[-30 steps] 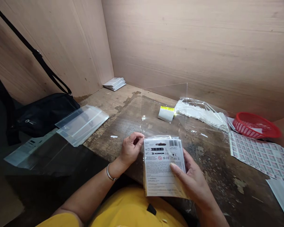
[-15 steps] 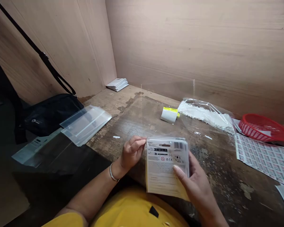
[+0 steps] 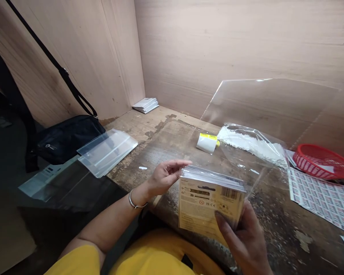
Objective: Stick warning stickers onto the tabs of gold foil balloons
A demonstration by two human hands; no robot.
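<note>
Cards (image 3: 208, 208) in a thick stack, seen from the head view, are held up over the near edge of the bench (image 3: 160, 145). The right hand (image 3: 243, 238) is closed on their lower right side. The left hand (image 3: 164, 177) is half curled at their top left corner; I cannot tell if it pinches. Clear plastic (image 3: 263, 97) rises behind.

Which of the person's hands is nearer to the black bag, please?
The left. The left hand is right of the black bag, at the upper-left corner of the card stack; the right hand is farther off, holding the stack's lower-right side.
</note>
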